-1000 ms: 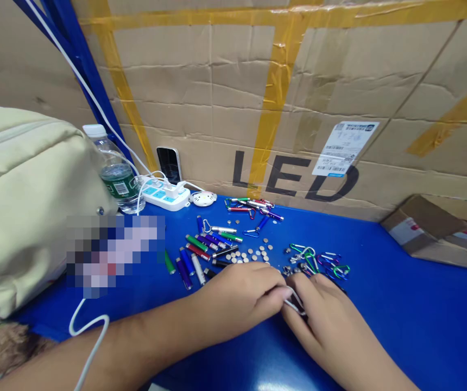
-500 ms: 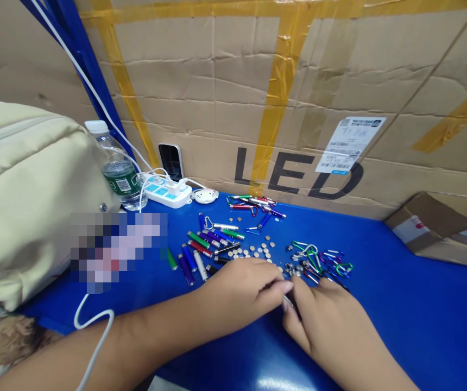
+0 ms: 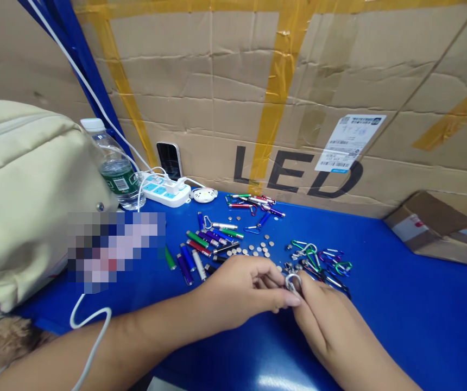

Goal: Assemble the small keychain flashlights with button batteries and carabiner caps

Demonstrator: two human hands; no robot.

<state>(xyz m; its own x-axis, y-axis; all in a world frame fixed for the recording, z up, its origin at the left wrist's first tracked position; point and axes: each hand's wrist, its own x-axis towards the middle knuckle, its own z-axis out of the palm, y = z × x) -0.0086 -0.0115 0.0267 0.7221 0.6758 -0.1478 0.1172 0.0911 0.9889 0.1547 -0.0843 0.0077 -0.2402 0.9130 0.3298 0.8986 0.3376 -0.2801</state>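
Observation:
A silver carabiner clip (image 3: pixel 294 282) shows between my two hands, its rounded end up; its lower part is hidden by the fingers. My left hand (image 3: pixel 239 290) reaches in from the left, thumb and fingertips closed on the clip. From the other side my right hand (image 3: pixel 331 320) grips it, fingers curled out of sight. Just beyond my left hand lie small coloured metal tubes (image 3: pixel 197 251) and several button cells (image 3: pixel 259 252). Past my right hand is a pile of coloured carabiner clips (image 3: pixel 317 259).
Assembled keychain lights (image 3: pixel 253 203) lie at the back by a large cardboard box (image 3: pixel 217 98). A power strip (image 3: pixel 166 190), phone (image 3: pixel 169 160), water bottle (image 3: pixel 119 176) and beige bag (image 3: pixel 33 184) stand left. A smaller carton (image 3: pixel 433 222) is at right on the blue table (image 3: pixel 421 315).
The silver clip has come into view between the hands, where only a thin edge showed before. My left fingers have opened out slightly and my right hand has turned.

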